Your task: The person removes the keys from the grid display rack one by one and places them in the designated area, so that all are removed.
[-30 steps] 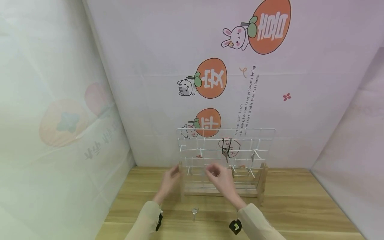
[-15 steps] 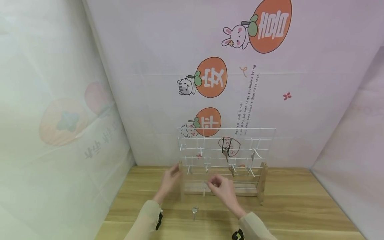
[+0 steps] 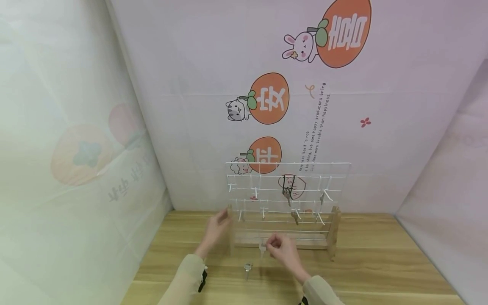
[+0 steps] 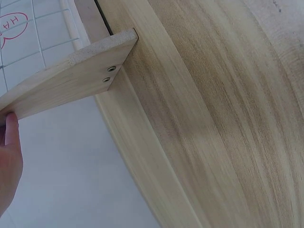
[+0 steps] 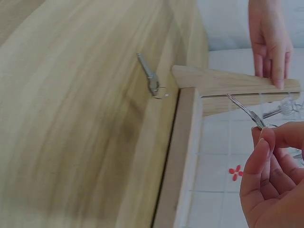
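My right hand (image 3: 283,252) pinches the ring of a silver key (image 5: 254,116) between thumb and fingertips, low in front of the wire rack. In the head view this key (image 3: 262,249) hangs just left of the fingertips. My left hand (image 3: 216,231) grips the wooden side post (image 4: 80,83) of the rack, thumb on one face and fingers largely behind it, as the right wrist view shows. Between the two hands, a second key (image 3: 248,269) with a ring lies on the table, close to the rack's base.
The white wire grid (image 3: 251,222) carries several white hooks. Keys hang on some of them, including a key (image 3: 295,217) in the lower row and another (image 3: 287,197) by a black loop. A second wooden post (image 3: 333,233) stands right. Printed cloth walls surround the wooden table (image 3: 381,262).
My right hand has come down and toward me from the lower hooks, and the key under its fingers is now plainly visible. The left hand stays at the post.
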`<state>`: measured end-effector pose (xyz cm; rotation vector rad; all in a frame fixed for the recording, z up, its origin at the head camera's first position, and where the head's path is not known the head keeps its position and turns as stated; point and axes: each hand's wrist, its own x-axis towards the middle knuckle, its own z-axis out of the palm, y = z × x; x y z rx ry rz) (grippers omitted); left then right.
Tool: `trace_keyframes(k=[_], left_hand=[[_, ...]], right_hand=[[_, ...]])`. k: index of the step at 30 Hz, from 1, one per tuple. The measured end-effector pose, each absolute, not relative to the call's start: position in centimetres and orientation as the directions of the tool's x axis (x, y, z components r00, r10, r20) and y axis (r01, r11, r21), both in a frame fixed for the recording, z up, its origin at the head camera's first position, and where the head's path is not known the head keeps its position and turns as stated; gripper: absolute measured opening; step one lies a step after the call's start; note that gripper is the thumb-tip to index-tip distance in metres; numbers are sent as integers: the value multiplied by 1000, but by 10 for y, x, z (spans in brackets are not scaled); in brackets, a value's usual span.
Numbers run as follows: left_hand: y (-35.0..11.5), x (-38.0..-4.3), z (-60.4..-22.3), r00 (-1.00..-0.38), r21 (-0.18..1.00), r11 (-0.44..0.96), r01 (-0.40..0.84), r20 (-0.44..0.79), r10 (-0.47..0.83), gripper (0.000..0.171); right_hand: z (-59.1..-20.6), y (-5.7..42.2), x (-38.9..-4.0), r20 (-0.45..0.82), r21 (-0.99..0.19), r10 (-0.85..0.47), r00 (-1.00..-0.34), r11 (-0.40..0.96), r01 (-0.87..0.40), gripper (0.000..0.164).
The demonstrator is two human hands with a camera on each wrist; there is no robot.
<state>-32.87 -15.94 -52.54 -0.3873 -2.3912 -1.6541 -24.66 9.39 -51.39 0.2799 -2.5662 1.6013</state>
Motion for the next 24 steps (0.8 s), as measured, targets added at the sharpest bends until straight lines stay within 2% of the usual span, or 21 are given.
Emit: trace_keyframes(k=[24], left_hand=[[-160,-327,-524,-954,902,310,300,280,109,54]], right_hand=[[-567,91,-252,118,-857,-135,-984,486,-170,3]])
